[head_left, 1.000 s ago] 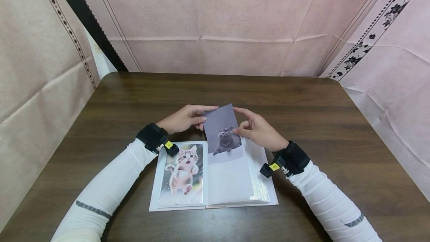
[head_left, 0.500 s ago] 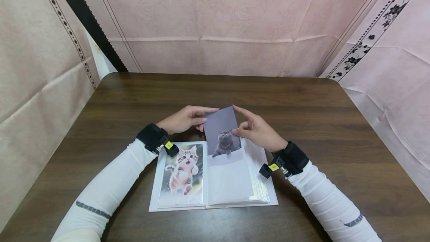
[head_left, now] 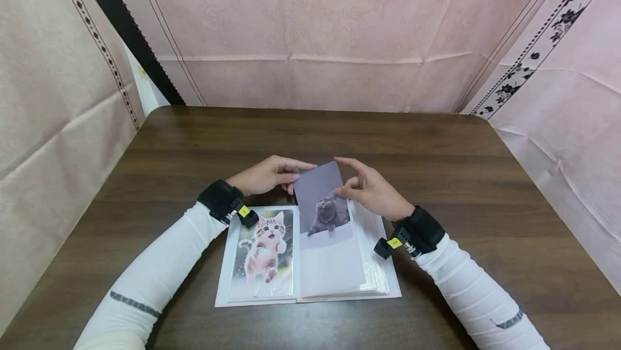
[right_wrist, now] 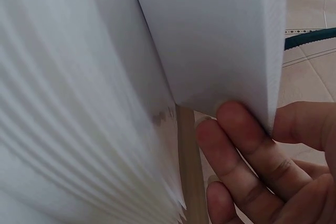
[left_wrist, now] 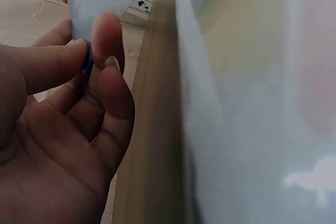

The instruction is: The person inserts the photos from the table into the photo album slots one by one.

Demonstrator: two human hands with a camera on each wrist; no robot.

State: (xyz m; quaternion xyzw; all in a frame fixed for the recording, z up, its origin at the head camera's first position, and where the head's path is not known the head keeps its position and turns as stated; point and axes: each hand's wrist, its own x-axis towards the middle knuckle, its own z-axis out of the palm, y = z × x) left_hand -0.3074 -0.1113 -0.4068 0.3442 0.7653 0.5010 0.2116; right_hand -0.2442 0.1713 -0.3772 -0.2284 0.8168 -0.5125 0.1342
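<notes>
A photo of a grey cat [head_left: 317, 183] has its lower part over the right page [head_left: 332, 274] of an open photo album, its lower edge seen through the clear pocket. Its upper part sticks out past the album's far edge. My left hand [head_left: 267, 175] pinches the photo's left edge between thumb and fingers, as the left wrist view also shows. On the opposite edge, my right hand [head_left: 373, 191] pinches the photo, index finger stretched to the top corner. In the right wrist view, fingertips [right_wrist: 239, 121] press against a pale sheet beside the fanned album pages [right_wrist: 63, 103].
The album's left page holds a kitten photo [head_left: 267, 247] under shiny plastic. Beneath lies a dark wooden table [head_left: 194, 134]. Pale patterned cloth [head_left: 339, 32] hangs behind and at both sides. Each wrist wears a black strap with a small camera.
The cat photo has slid a little down toward me, its lower edge now deeper in the page pocket. Both hands have moved slightly down with it. The album has stayed in place.
</notes>
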